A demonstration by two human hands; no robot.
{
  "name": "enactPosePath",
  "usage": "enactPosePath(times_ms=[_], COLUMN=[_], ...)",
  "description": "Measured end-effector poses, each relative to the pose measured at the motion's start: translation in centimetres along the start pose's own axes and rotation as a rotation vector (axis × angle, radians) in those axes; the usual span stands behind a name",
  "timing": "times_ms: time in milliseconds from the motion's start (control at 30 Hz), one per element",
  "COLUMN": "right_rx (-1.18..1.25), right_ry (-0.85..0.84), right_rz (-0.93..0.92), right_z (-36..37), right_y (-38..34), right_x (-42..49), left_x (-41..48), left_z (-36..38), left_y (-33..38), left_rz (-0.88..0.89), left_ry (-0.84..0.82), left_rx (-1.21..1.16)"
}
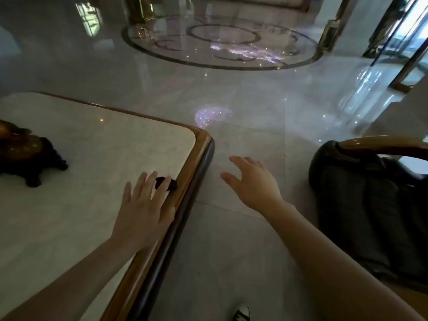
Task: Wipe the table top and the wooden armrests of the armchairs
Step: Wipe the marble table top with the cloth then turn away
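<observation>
Left hand [143,209] lies flat, fingers spread, over perhaps a dark cloth [166,183] at table [194,156] edge.

Table [92,140] lies left, armchair [370,205] right, floor [231,239] between them.

Table top [92,144]: white marble, faintly veined, bordered in honey-brown wood. Ornament [27,156]: amber on a black base. Armchair [370,205]: black upholstery, golden-brown armrest [379,144]. Floor [231,93]: pale grey, inlaid with dark circular scrollwork.
</observation>
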State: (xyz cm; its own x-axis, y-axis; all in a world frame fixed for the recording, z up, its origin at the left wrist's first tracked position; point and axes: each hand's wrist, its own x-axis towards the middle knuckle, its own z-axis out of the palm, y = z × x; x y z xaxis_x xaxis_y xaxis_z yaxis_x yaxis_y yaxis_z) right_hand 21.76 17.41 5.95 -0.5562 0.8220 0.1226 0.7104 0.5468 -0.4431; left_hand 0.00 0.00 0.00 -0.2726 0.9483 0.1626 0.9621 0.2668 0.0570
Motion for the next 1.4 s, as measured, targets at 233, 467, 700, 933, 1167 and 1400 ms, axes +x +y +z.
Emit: enactPosePath(times_ms=[233,467,700,933,1167,1400], right_rx=[0.046,0.045,0.142,0.165,-0.001,-0.216], right_ry=[-0.163,-0.342,-0.550,-0.655,-0.640,-0.731], right_rz=[-0.096,-0.157,-0.111,-0.060,-0.134,-0.206], right_z=[5.2,12.6,26.4,43.8,55.3,60.2], right_y=[2.7,4.7,5.1,4.5,3.3,3.4], right_x=[7.8,13.5,20.5,28.7,34.0,35.3], left_x=[2.8,4.3,7.3,11.5,14.1,14.5], left_z=[5.2,11.8,23.6,36.4,45.8,49.7], left_y=[-1.4,-3.9,-10.7,-20.0,-26.1,-28.9], left_rz=[-0.188,-0.346,-0.400,-0.380,-0.343,-0.306], left_ry=[-0.039,-0.136,-0.256,-0.363,-0.435,-0.464], left_rx=[-0.018,-0.050,-0.099,-0.084,-0.021,-0.014])
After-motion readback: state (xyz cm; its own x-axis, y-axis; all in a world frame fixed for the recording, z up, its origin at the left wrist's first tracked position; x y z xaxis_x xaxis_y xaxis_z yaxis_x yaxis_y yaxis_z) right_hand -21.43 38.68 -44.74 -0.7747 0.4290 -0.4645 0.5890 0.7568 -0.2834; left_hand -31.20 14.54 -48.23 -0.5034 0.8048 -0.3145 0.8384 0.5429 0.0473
